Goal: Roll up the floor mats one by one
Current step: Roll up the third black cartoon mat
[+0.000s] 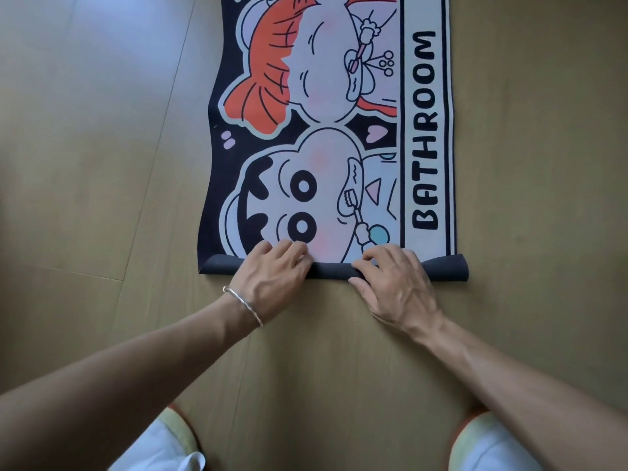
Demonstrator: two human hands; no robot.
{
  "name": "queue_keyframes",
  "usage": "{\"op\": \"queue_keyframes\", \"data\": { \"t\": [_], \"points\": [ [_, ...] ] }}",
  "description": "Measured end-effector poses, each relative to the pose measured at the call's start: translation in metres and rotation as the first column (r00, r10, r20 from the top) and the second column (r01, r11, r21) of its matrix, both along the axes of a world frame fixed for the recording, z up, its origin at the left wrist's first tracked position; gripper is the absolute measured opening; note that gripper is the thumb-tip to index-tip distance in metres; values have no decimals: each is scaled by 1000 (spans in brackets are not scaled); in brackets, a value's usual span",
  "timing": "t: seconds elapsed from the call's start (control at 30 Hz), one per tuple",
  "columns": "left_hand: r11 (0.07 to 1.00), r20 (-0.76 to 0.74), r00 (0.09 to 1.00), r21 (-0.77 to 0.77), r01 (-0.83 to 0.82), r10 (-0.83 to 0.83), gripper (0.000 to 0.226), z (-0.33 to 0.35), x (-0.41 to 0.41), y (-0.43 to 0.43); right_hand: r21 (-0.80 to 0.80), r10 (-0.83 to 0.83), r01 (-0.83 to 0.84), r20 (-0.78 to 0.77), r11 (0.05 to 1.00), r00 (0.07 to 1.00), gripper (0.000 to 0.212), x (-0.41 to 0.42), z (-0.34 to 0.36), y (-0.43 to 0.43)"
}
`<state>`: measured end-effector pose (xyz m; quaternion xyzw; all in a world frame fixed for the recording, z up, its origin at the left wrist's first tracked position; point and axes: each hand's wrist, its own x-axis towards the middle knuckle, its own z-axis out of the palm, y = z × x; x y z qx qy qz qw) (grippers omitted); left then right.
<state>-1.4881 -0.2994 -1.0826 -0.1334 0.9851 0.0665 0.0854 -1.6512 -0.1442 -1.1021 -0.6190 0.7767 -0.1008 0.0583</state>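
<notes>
Head view, counts first: one mat (326, 130), two hands, one bracelet (243, 304), two knees. Mat is lying flat on the wood floor (102, 164), printed face up, filling the frame from centre to 12 o'clock and running off the top edge. Its long axis is running 12 to 6. Two cartoon figures (306, 205) are sitting one above the other along that axis. BATHROOM lettering (424, 130) is running up the 3 o'clock edge, letter tops pointing to 9.

Near end at 6 is sitting curled into one slim roll (333, 270), dark backing facing out. Roll axis is lying 9 to 3, straight across the mat, with the 3 o'clock end looking looser and fatter than the 9 o'clock end.

Left hand (272, 270), forearm stretching in from 7 o'clock, is resting palm down on the roll just left of centre. Its fingers are bending over the roll and gripping it, tips tucking onto the printed face; cannot make out the thumb. Right hand (396, 283), forearm stretching in from 5 o'clock, is sitting palm down right of centre, fingers curling over the top and thumb pressing the near side, pinching the roll between them. Hands are staying apart, a short strip of roll showing between.

Bracelet is circling the left wrist. Left knee (163, 443) and right knee (492, 443) are showing at the bottom edge, at 7 and 5, well apart from the mat.
</notes>
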Motion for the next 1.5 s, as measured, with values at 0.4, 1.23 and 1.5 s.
{"op": "queue_keyframes", "data": {
  "t": [0.4,1.23,1.5],
  "points": [
    [973,138,965,24,-230,224,69,-25,17,50,152,-143,132,65,980,988,52,32,-8,15],
    [939,48,938,-20,-344,344,67,-33,-43,-7,285,-344,317,46,904,938,73,-19,-9,-64],
    [926,33,926,-48,-375,377,66,-30,-77,-39,262,-354,329,54,907,934,69,-48,-3,-97]
  ]
}}
